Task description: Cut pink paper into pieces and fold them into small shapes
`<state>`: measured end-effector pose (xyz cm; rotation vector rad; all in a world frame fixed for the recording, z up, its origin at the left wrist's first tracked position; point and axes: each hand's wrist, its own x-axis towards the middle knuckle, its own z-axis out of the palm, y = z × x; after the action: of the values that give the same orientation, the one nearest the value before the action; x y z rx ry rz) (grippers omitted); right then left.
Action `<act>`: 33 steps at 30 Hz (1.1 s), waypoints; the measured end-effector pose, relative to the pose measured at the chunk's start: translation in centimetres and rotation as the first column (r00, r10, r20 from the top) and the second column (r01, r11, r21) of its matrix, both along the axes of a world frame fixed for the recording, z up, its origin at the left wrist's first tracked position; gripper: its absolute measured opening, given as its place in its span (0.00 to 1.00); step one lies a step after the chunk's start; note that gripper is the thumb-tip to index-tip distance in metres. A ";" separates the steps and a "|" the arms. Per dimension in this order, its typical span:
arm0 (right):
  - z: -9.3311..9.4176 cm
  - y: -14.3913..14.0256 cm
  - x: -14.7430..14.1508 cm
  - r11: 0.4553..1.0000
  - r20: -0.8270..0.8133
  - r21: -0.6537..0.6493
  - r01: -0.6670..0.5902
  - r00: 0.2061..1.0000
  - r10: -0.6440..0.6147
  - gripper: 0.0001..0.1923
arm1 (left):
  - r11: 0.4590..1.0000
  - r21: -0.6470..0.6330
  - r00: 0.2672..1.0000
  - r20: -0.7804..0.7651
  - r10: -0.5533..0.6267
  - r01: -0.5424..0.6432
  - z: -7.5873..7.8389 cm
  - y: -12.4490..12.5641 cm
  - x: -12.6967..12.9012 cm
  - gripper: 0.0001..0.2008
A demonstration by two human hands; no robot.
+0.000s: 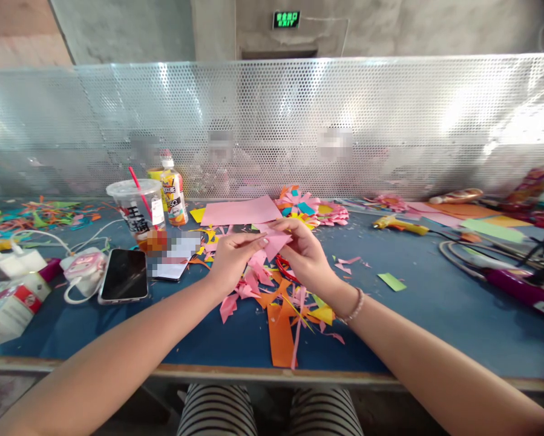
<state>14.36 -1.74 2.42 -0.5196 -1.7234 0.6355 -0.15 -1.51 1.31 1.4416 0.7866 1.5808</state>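
Note:
A small piece of pink paper (277,243), seemingly folded, is held between my two hands above the blue table. My left hand (236,254) pinches its left side between thumb and fingers. On the other side, my right hand (304,251) grips the paper's right edge with bent fingers. Pink, orange and yellow paper scraps (281,303) lie beneath both hands, with part of a red-handled tool (286,269) showing under the right one. Just beyond the hands rests a large pink sheet (239,211), beside several colourful paper flowers (305,203).
Left of me stand a drink cup (138,209) with a red straw, a bottle (174,191) and a phone (124,275). A yellow glue gun (401,225) lies to the right, near a purple power strip (523,290). A perforated metal screen (272,109) borders the table's back.

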 end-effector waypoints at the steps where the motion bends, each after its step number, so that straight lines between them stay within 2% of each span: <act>1: 0.1 -0.1 0.0 1.000 0.001 0.004 -0.002 1.000 0.002 0.14 | 1.000 -0.001 1.000 0.003 -0.005 0.005 0.0 -0.1 0.0 0.10; 6: 0.1 0.0 -0.2 1.000 -0.023 -0.026 0.014 1.000 -0.015 0.13 | 1.000 0.000 1.000 0.000 -0.017 0.017 0.1 -0.2 0.1 0.10; 10: -0.2 0.5 -0.4 0.990 -0.128 -0.134 0.041 0.990 -0.058 0.11 | 0.999 0.011 0.998 -0.036 0.048 -0.048 0.0 0.0 0.0 0.09; 13: -0.4 0.9 -0.5 0.977 -0.181 -0.214 0.023 0.981 -0.063 0.11 | 0.998 -0.001 0.997 -0.058 0.055 -0.055 0.0 0.1 -0.1 0.09; 17: -0.4 1.0 -0.5 0.964 -0.218 -0.266 0.007 0.974 -0.067 0.11 | 0.999 -0.029 0.998 -0.066 0.016 -0.018 -0.1 0.1 -0.2 0.07; 21: -0.4 1.0 -0.5 0.954 -0.263 -0.300 -0.021 0.963 -0.062 0.11 | 0.995 -0.075 0.998 -0.002 -0.065 0.065 -0.1 0.1 0.0 0.08; 26: -0.2 0.9 -0.4 0.948 -0.235 -0.317 0.000 0.969 -0.078 0.08 | 0.995 -0.090 0.999 0.029 -0.038 0.040 0.1 0.0 0.0 0.11; 31: 0.0 0.7 -0.4 0.970 -0.220 -0.242 0.011 0.973 -0.066 0.11 | 1.000 -0.002 0.999 -0.044 0.016 -0.016 0.2 -0.1 -0.3 0.10; 33: 0.0 0.6 -0.4 0.978 -0.225 -0.208 0.004 0.973 -0.052 0.08 | 0.999 0.042 0.996 -0.083 0.032 -0.029 0.2 -0.2 -0.3 0.09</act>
<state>13.94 -1.10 2.43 -0.5899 -1.4385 0.8272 -0.45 -1.71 1.52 1.5406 0.8327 1.5759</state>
